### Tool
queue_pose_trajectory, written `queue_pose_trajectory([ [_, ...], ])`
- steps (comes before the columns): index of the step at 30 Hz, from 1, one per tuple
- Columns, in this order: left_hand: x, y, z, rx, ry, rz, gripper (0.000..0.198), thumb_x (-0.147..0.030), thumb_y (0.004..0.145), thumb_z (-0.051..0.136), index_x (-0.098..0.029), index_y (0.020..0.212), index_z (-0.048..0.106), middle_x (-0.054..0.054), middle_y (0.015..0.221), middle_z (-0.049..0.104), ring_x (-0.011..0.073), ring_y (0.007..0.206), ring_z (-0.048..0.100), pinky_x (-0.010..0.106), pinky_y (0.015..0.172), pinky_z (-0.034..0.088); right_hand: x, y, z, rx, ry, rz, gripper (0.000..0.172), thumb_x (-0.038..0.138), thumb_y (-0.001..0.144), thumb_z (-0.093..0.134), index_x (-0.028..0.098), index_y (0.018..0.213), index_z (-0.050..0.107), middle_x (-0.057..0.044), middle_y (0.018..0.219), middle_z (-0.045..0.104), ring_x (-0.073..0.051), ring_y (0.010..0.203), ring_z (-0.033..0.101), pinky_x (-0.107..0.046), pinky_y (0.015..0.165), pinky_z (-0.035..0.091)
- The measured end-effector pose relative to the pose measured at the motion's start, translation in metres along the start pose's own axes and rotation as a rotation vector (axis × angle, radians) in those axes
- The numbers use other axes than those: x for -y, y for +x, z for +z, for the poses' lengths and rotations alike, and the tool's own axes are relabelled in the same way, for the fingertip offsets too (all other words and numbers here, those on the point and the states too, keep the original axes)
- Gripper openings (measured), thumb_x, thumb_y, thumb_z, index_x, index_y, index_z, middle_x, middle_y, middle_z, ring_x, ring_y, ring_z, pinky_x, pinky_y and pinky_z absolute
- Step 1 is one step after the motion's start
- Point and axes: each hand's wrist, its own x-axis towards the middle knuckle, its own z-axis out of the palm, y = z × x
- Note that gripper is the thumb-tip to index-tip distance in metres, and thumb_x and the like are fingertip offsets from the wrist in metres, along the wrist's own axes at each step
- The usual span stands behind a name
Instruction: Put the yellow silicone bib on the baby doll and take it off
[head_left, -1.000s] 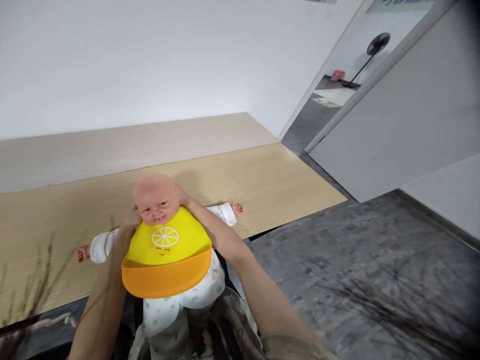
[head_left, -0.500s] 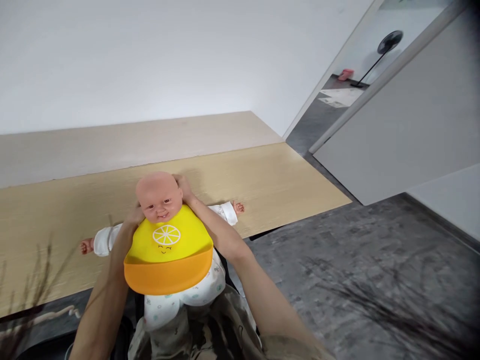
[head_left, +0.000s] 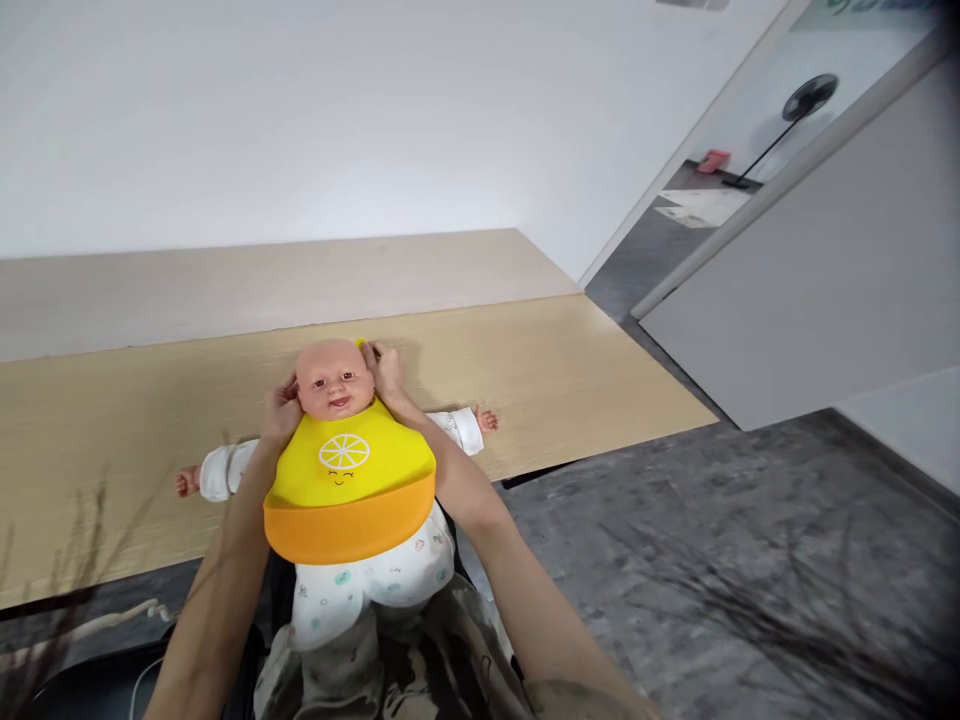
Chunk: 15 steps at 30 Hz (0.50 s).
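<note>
A baby doll [head_left: 334, 380] in a white patterned suit leans back against the edge of a light wooden table [head_left: 540, 370], its legs on my lap. It wears a yellow bib [head_left: 349, 470] with an orange pocket rim and a lemon face. My left hand [head_left: 280, 412] is closed at the doll's neck on its left side, gripping the bib's strap. My right hand [head_left: 387, 372] is closed behind the doll's head on the other side, pinching a yellow strap end. The doll's arms stretch out sideways.
A white wall stands behind the table. Grey floor [head_left: 712, 540] lies to the right, with a grey partition [head_left: 825, 260] and a standing fan [head_left: 795, 110] in the far doorway. A white cable [head_left: 112, 620] lies at lower left.
The doll's head has moved up and right and tipped back toward the table. Both hands have risen from its shoulders to the sides of its neck and head.
</note>
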Motion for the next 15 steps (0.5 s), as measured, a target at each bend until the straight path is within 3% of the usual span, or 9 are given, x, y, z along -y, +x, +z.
queue_pose_trajectory([
  [3,-0.001,-0.002,0.001,0.031,-0.040,0.013,0.049,-0.024,0.058,0.073,-0.019,0.107,0.071,0.008,0.104,0.080,0.0300,0.109,0.069,0.045,0.100,0.057,0.003,-0.001,0.004,-0.002,-0.008,-0.028,0.038,0.048,0.099,0.049,0.020,0.107,0.074,-0.003,0.106,0.075,-0.019,0.122,0.059,-0.029,0.098,0.049],
  [6,-0.001,-0.001,0.000,0.057,-0.019,0.037,0.039,-0.022,0.059,0.070,-0.019,0.098,0.072,0.008,0.106,0.079,0.0310,0.114,0.068,0.047,0.107,0.053,-0.004,0.005,0.006,-0.029,-0.028,-0.045,0.036,0.047,0.100,0.049,0.022,0.106,0.073,-0.005,0.107,0.075,-0.021,0.119,0.060,-0.031,0.098,0.049],
  [10,0.002,0.001,-0.001,0.079,0.017,0.022,0.029,-0.020,0.059,0.069,-0.018,0.088,0.072,0.009,0.103,0.079,0.0325,0.110,0.069,0.050,0.108,0.052,-0.032,0.047,0.011,-0.130,-0.173,-0.080,0.034,0.043,0.103,0.045,0.025,0.094,0.073,-0.008,0.100,0.074,-0.025,0.111,0.063,-0.035,0.098,0.049],
  [15,0.003,0.002,-0.004,0.094,0.046,0.002,0.025,-0.021,0.059,0.070,-0.018,0.084,0.070,0.010,0.097,0.078,0.0341,0.112,0.068,0.049,0.105,0.054,-0.078,0.100,0.017,-0.084,-0.350,-0.090,0.036,0.038,0.105,0.042,0.025,0.093,0.073,-0.008,0.092,0.073,-0.027,0.101,0.066,-0.039,0.096,0.051],
])
